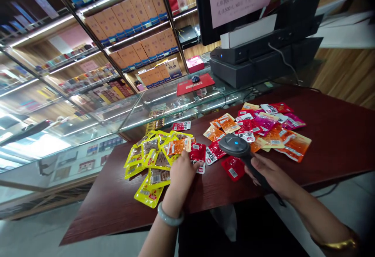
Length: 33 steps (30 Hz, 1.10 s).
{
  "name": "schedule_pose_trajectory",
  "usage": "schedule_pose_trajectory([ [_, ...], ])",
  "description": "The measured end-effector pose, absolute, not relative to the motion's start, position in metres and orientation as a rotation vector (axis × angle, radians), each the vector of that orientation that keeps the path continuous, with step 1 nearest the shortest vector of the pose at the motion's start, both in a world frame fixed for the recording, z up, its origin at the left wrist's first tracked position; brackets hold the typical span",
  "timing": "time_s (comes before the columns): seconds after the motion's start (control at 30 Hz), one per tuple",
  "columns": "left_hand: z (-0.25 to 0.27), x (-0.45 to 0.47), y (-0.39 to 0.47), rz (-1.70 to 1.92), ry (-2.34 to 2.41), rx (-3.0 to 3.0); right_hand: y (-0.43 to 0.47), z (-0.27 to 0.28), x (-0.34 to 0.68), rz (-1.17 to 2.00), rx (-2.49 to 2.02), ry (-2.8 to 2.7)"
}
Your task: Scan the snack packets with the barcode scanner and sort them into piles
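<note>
My left hand [182, 171], with a pale bangle on its wrist, is palm down over the table. Its fingertips touch the lower edge of an orange snack packet [177, 146] on the yellow packets [159, 159]. The thumb stands apart, over the white end of a red packet [197, 151]. My right hand [268, 170] is wrapped around the handle of a black barcode scanner [236, 145], whose head shows a small blue light and points left. Beneath the scanner lies another red packet [233, 168]. Mixed orange, red and pink packets [263, 126] spread beyond it.
The dark red-brown table [117, 210] adjoins a glass display counter [164, 97]. On the counter are a red mat [187, 86], a mouse [195, 79] and a black checkout terminal [249, 59] with cables. Lit shelves [131, 42] of boxed goods stand behind.
</note>
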<state>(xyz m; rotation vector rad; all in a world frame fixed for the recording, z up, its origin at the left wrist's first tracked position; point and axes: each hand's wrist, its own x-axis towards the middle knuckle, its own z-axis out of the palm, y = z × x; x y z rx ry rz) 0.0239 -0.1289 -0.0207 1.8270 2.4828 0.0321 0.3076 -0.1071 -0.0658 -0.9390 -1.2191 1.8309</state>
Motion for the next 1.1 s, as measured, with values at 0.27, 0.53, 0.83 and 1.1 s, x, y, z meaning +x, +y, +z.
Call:
schedule_pose_trajectory([
  [0.27,-0.025,0.034,-0.123,0.612,2.138,1.623,-0.108,-0.052,0.299,1.885,-0.866,-1.294],
  [0.53,-0.027,0.049,-0.099,0.728,2.066,1.625,-0.108,-0.053,0.298,1.896,-0.825,-1.255],
  [0.83,-0.003,0.01,-0.072,0.46,2.113,2.143,-0.108,-0.055,0.292,1.864,-0.9,-1.204],
  [1.1,0.003,-0.047,-0.081,0.001,2.405,2.197,-0.106,-0.063,0.289,1.878,-0.841,-1.27],
])
